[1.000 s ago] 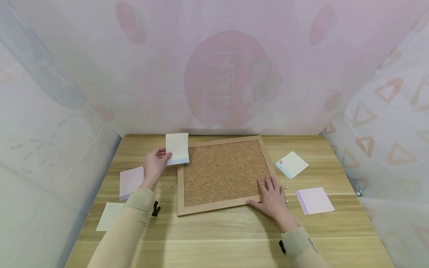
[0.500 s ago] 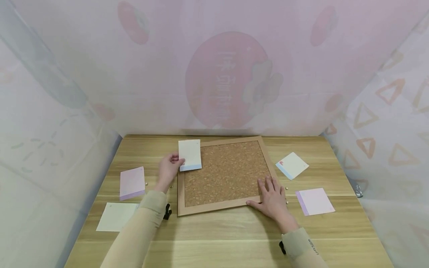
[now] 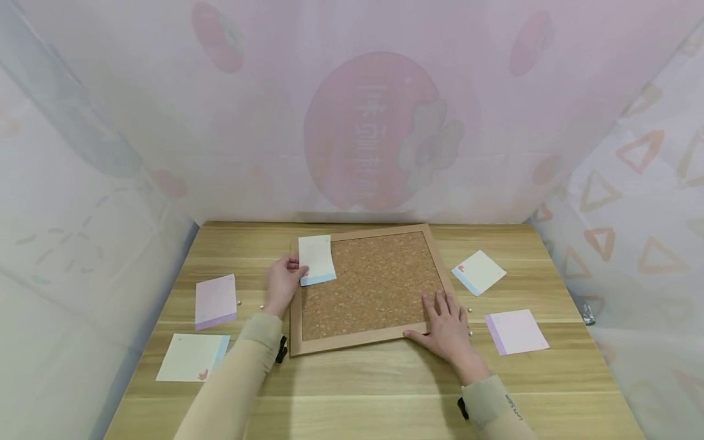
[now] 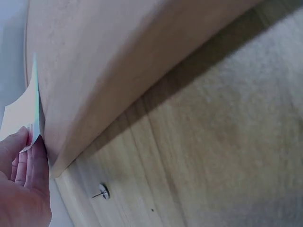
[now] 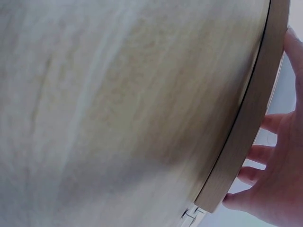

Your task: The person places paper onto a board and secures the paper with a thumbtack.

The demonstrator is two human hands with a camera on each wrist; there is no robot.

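Observation:
My left hand (image 3: 283,282) pinches a cream paper note (image 3: 316,260) with a blue strip by its lower left corner. The note lies over the upper left corner of a wood-framed corkboard (image 3: 374,287); in the left wrist view, thumb and fingers hold its edge beside the frame. Whether the note lies flat on the cork I cannot tell. My right hand (image 3: 448,327) rests with spread fingers on the board's lower right corner. In the right wrist view its fingertips touch the frame (image 5: 251,109). A thumbtack (image 4: 103,191) lies on the table near my left hand.
Left of the board lie a pink note (image 3: 216,300) and another cream note (image 3: 189,357). On the right are a cream note (image 3: 479,272) and a pink note (image 3: 517,332). Small tacks (image 3: 470,310) lie on both sides of the board. Printed curtains surround the table (image 3: 352,397).
The left hand has carried the cream note rightward and down, from the board's left edge onto its upper left corner. The right hand and the board stay where they were.

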